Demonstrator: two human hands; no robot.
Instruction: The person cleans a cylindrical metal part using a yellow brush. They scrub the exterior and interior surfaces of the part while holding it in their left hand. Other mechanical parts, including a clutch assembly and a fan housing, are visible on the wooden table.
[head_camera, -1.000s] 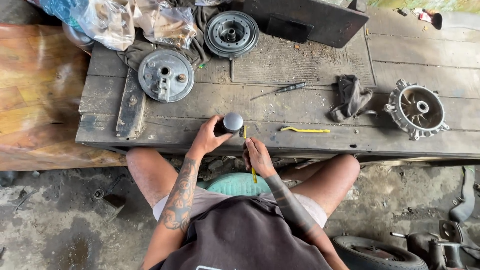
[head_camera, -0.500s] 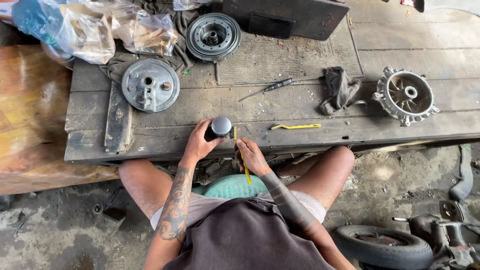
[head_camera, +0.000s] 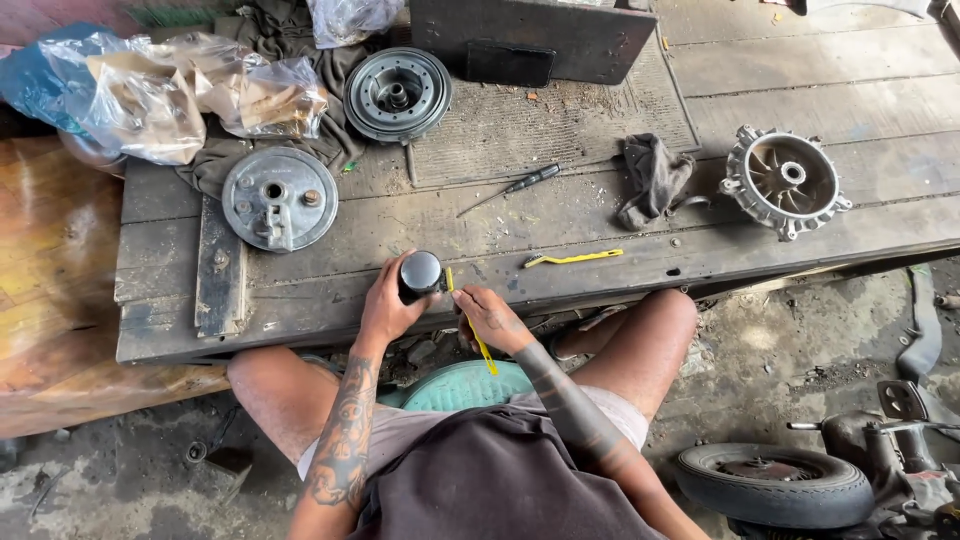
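- The left hand (head_camera: 385, 308) is gripping a small dark cylindrical metal part with a shiny rounded cap (head_camera: 420, 275), fingers wrapped tight around it, at the near edge of the weathered grey wooden workbench (head_camera: 600, 215).
- The right hand (head_camera: 487, 318) is pinching a thin yellow-handled brush (head_camera: 470, 322), fingers closed on it, its head touching the part's side.
- It looks like the scrubbing stage; working round would call for turning the part.
- A second yellow brush (head_camera: 573, 259) is lying nearby.

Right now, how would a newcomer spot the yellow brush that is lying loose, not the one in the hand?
Start at the wooden platform. Along its near edge, beyond the right hand, lies the loose yellow brush. It lies alone on the planks; the screwdriver farther back is dark-handled.
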